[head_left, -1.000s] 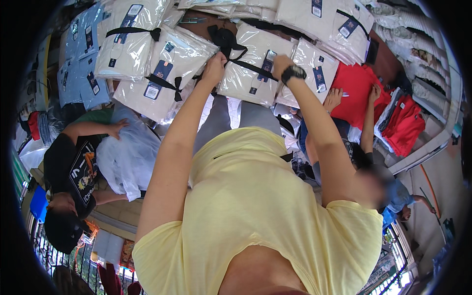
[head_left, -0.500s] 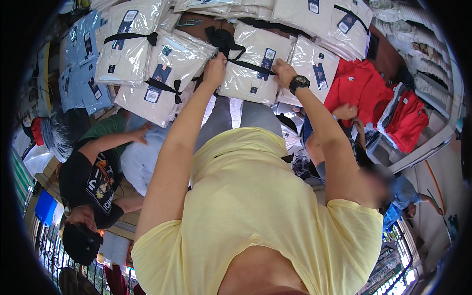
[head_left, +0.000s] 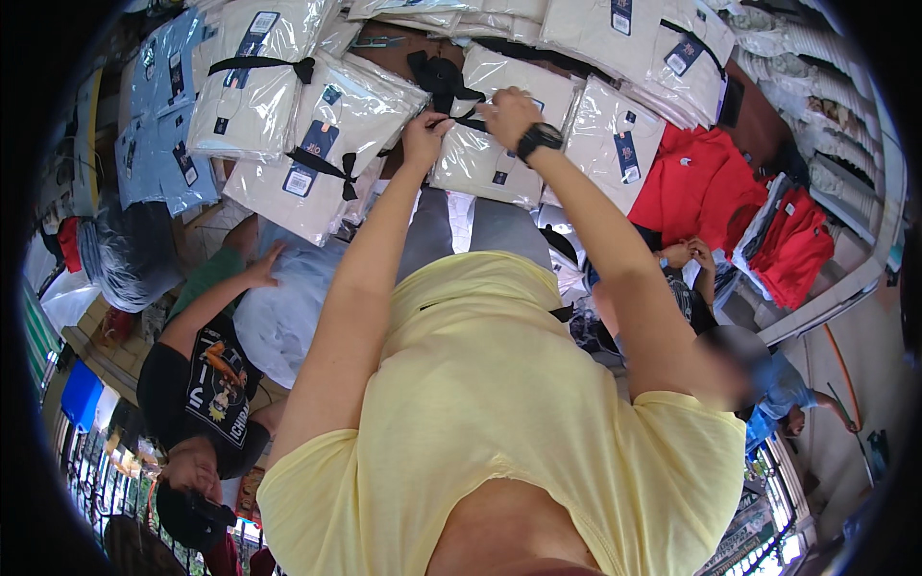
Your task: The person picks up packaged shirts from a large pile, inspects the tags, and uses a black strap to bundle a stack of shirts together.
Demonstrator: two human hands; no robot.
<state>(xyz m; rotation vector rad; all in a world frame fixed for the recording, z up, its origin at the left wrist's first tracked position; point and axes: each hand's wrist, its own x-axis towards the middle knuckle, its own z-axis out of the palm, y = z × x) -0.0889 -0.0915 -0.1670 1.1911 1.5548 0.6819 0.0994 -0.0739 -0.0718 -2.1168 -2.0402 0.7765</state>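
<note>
A stack of cream garments in clear plastic sleeves [head_left: 459, 165] lies in front of me, with a black cloth strip [head_left: 469, 123] across its top. At the stack's left edge, my left hand [head_left: 424, 139] pinches the strip. My right hand [head_left: 513, 119], with a black watch at the wrist, is over the middle of the stack, its bent fingers closed at the strip and hiding part of it. A loose black bunch of the same cloth [head_left: 437, 77] lies just beyond my left hand.
Bagged cream bundles tied with black strips [head_left: 312, 163] lie at left, others [head_left: 629, 48] at right. Blue bagged garments [head_left: 158, 134] and red clothes [head_left: 696, 178] flank them. A co-worker in black [head_left: 206, 389] handles plastic at left; another person's hands [head_left: 687, 253] are at right.
My right hand has moved left along the strip, from the stack's right edge to its middle. My left hand stays at the left edge. The left co-worker has shifted lower in the picture.
</note>
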